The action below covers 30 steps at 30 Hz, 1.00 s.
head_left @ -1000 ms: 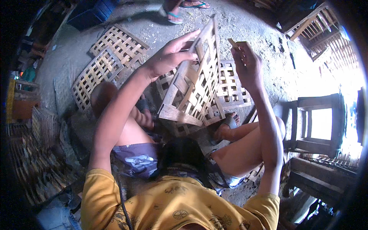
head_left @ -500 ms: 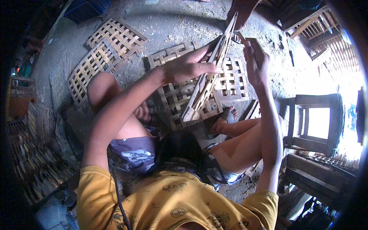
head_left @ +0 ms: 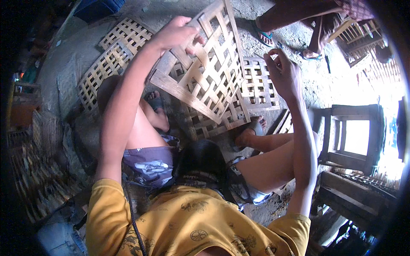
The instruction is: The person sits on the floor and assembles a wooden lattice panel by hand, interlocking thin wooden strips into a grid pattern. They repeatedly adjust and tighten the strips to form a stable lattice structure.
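Observation:
My left hand (head_left: 181, 36) grips a woven bamboo lattice panel (head_left: 213, 72) by its upper left edge, fingers wrapped over the slats. The panel is raised and tilted, its open weave facing me, with wooden strips along its edges. To the right of it, my right hand (head_left: 282, 70) is closed in a pinch, apart from the panel. What sits between those fingers, if anything, is too small to make out. Beneath the raised panel, more lattice panels (head_left: 259, 87) lie on the floor between my feet.
Two further lattice panels (head_left: 104, 70) lie at the left. Another person's sandalled foot (head_left: 265, 38) stands beyond my right hand, with a second foot near it. A wooden frame (head_left: 349, 112) stands at the right. A blue crate (head_left: 97, 9) is at the far left.
The panel has turned from nearly edge-on to face me and shifted upward with my left hand. My right hand has lowered slightly. The other person's legs have moved rightward.

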Tool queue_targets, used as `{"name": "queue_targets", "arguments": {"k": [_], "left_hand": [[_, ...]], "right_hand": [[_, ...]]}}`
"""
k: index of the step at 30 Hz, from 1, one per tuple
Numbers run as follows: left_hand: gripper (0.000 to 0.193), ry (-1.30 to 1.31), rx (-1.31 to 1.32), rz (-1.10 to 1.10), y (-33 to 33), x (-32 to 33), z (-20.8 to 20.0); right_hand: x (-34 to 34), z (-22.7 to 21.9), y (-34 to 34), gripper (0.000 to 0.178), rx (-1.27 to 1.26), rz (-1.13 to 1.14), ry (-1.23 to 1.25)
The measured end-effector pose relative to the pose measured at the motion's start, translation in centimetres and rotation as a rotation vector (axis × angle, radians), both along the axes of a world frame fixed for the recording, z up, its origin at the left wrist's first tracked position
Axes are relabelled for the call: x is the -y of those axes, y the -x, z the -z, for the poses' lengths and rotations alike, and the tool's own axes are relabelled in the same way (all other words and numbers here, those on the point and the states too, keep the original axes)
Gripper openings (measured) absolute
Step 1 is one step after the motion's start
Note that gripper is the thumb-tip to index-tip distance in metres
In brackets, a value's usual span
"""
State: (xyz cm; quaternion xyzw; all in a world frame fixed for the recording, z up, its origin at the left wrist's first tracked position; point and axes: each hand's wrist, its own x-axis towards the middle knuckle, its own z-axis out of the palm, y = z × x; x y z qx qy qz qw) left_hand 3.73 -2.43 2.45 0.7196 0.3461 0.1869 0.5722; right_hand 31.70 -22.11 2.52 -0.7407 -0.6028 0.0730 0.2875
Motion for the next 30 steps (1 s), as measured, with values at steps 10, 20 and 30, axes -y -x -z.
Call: {"name": "queue_targets", "arguments": {"k": [10, 20, 30], "left_hand": [[0.041, 0.216, 0.220, -0.089, 0.7, -1.3, -1.1], [0.042, 0.193, 0.335, -0.074, -1.6, -1.7, -0.6], [0.096, -0.178, 0.334, 0.019, -5.3, 5.0, 1.0]], "right_hand": [[1.3, 2.6, 4.1, 0.061, -0.028, -0.443, -0.015], [0.2, 6.1, 5.3, 0.034, -0.015, -0.445, 0.005], [0.1, 3.5, 1.7, 0.031, 0.004, -0.086, -0.127]]}}
